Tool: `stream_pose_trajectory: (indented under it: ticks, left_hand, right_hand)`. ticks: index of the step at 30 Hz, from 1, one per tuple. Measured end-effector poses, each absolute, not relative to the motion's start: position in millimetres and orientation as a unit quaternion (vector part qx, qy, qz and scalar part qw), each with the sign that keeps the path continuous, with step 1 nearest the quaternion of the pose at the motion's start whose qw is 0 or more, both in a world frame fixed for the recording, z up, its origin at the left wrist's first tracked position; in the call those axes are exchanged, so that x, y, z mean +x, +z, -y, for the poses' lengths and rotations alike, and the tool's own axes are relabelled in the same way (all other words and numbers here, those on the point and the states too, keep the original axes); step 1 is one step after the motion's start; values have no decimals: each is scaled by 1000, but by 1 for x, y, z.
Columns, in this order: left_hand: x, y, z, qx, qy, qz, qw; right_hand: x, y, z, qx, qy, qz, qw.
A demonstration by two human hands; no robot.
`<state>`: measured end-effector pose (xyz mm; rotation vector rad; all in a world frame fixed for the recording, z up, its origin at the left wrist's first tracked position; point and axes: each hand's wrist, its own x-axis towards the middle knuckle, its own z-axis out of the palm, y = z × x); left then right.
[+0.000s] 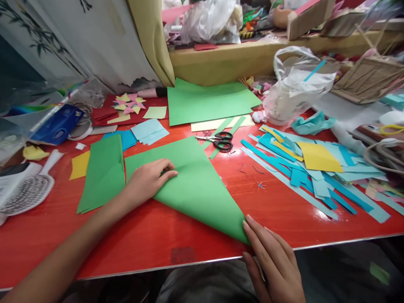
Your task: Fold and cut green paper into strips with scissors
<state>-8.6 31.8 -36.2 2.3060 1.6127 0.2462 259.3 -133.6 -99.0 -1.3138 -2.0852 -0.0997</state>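
Currently, a green sheet (195, 185), folded into a pointed triangle, is laid on the red table (142, 235) near the middle of its front edge. Its sharp corner is aimed at that edge. The left hand (148, 179) is pressed down on the sheet's left side, palm low and fingers held together with the tips slightly curled. The right hand (271, 256) is stretched out with its fingers pressed together, and only the fingertips (248, 222) are set against the sharp corner; nothing is pinched.

Slipping is judged the main risk. The table is glossy, so if the left hand's pressure is eased while the corner is nudged, the 2 layers could be shifted and the fold creased crooked. The corner lies close to the front edge, so it could be bent or pushed over by a firm press.

A 2nd folded green sheet (102, 172) lies just beside the left wrist and could be dragged by the forearm. The scissors (217, 141) lie just behind the sheet, and the blue strips (309, 176) near the right edge could be brushed by a wide sweep.
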Motion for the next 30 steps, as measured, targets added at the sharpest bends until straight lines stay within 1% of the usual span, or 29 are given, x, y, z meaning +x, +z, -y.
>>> stream_pose_trajectory:
  ticks: [7, 13, 21, 23, 27, 30]
  left_hand:
    - [-6, -39, -33, 797, 98, -577, 149]
    - [-3, -38, -34, 795, 106, -578, 153]
    - [-3, -37, -35, 785, 103, -591, 156]
    - [-2, -36, -34, 783, 105, -593, 156]
    - [0, -35, -33, 777, 101, -601, 158]
    - [1, -34, -33, 779, 100, -600, 154]
  right_hand:
    - [255, -102, 136, -530, -21, 762, 372]
    - [264, -101, 133, -481, -45, 813, 326]
    - [267, -101, 134, -474, -45, 816, 327]
    - [263, -101, 134, -484, -35, 801, 350]
    - [251, -104, 133, -523, -23, 730, 438]
    - [248, -105, 132, -522, -23, 724, 451]
